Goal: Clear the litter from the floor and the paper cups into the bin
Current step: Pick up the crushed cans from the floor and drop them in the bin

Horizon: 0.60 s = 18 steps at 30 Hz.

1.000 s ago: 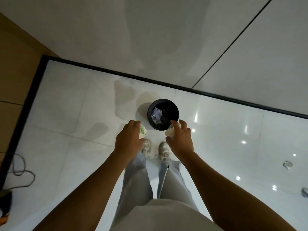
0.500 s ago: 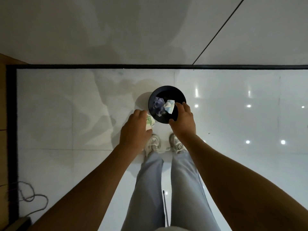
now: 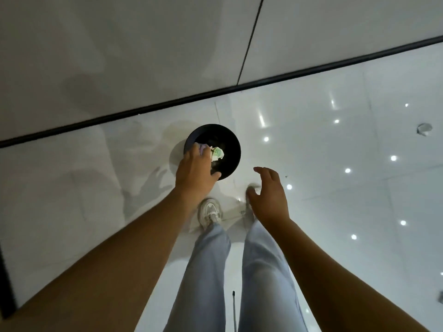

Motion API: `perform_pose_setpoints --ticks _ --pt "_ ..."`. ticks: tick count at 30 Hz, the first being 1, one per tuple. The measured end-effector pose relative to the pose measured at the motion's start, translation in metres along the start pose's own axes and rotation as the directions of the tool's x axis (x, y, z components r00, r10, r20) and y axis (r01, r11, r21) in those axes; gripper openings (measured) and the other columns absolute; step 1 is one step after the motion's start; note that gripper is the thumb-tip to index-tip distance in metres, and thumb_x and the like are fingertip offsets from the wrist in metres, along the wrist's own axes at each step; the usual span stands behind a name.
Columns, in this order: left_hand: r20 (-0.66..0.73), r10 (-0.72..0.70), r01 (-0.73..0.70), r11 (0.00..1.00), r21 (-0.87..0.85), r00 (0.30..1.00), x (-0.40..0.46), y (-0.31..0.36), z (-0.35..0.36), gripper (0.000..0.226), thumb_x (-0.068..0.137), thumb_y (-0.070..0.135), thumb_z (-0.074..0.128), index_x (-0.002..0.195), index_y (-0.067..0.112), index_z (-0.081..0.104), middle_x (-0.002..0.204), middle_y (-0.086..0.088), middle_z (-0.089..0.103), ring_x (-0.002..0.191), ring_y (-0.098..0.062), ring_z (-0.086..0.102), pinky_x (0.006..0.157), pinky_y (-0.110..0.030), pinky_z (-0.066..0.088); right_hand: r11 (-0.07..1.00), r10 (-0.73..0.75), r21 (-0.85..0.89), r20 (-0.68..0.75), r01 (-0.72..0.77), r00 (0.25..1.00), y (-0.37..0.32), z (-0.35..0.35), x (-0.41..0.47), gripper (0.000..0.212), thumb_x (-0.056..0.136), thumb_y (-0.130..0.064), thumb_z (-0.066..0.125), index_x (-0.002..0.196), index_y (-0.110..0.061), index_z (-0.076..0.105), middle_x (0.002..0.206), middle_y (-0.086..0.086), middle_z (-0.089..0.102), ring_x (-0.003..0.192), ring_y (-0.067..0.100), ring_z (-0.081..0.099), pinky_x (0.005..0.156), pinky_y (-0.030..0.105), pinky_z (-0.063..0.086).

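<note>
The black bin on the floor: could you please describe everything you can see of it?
The black bin is round, dark and open-topped, seen from above, standing upright on the glossy white floor near the dark baseboard strip. Inside lie crumpled paper, including a white-and-green piece. The left hand reaches over its near rim; contact cannot be judged.

The near-left rim of the bin (image 3: 230,140) is covered by the left hand (image 3: 195,171). Litter (image 3: 217,153) inside is partly hidden by it. Right of the bin, the right shoe (image 3: 249,212) is blurred, a small floor object (image 3: 423,128) cannot be identified.
</note>
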State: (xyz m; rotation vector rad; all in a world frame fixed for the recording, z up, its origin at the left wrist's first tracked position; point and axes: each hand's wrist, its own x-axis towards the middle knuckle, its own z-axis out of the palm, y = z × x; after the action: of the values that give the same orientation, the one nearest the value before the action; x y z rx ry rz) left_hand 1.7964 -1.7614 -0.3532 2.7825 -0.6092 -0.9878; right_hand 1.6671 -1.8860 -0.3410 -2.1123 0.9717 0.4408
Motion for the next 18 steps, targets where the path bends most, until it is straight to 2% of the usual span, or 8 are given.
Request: perform_pose_setpoints --ticks 2,6,10,14,18 --pt "-0.009 0.085 -0.085 0.996 0.023 0.996 -0.006 0.01 0.001 0.064 0.088 0.038 0.061 0.141 0.011 0.036 0.146 -0.014 0.033 0.133 -0.031 0.032 0.104 -0.039 0.037 1.0 0.012 0.014 -0.022 -0.012 1.0 0.006 -0.005 -0.002 0.05 0.091 -0.014 0.057 0.139 -0.018 0.044 0.147 0.005 0.039 0.124 0.027 0.048 0.096 0.033 0.044" --pt "0.026 0.185 -0.186 0.981 0.058 0.982 -0.019 0.045 0.001 0.06 0.093 0.037 0.054 0.143 0.012 0.033 0.15 -0.009 0.031 0.139 -0.027 0.027 0.11 -0.037 0.036 0.999 0.048 0.011 -0.067 -0.048 0.997 0.018 -0.023 -0.005 0.051 0.091 -0.016 0.055 0.14 -0.02 0.042 0.147 0.004 0.039 0.125 0.026 0.045 0.09 0.032 0.043" --pt "0.111 0.275 -0.293 0.935 0.2 0.955 -0.024 0.089 0.004 0.058 0.097 0.039 0.046 0.146 0.014 0.028 0.152 -0.007 0.029 0.141 -0.024 0.024 0.115 -0.036 0.028 0.998 0.067 0.011 -0.074 -0.067 0.995 0.037 -0.052 -0.005 0.051 0.091 -0.017 0.055 0.141 -0.019 0.041 0.147 0.006 0.038 0.127 0.029 0.042 0.097 0.04 0.044" --pt "0.195 0.33 -0.379 0.864 0.33 0.923 -0.023 0.14 0.011 0.051 0.098 0.04 0.042 0.141 0.014 0.034 0.143 -0.007 0.039 0.132 -0.024 0.035 0.112 -0.036 0.027 0.994 0.113 0.014 -0.092 -0.112 0.989 0.072 -0.093 -0.007 0.051 0.093 -0.019 0.053 0.142 -0.019 0.039 0.149 0.006 0.038 0.129 0.029 0.04 0.101 0.041 0.043" --pt "0.208 0.397 -0.447 0.826 0.343 0.894 -0.024 0.205 0.023 0.047 0.095 0.036 0.045 0.135 0.01 0.044 0.133 -0.008 0.049 0.124 -0.026 0.042 0.107 -0.035 0.029 0.981 0.191 0.049 -0.102 -0.187 0.976 0.125 -0.143 -0.009 0.051 0.093 -0.021 0.052 0.143 -0.02 0.038 0.149 0.004 0.037 0.129 0.028 0.04 0.101 0.041 0.043"
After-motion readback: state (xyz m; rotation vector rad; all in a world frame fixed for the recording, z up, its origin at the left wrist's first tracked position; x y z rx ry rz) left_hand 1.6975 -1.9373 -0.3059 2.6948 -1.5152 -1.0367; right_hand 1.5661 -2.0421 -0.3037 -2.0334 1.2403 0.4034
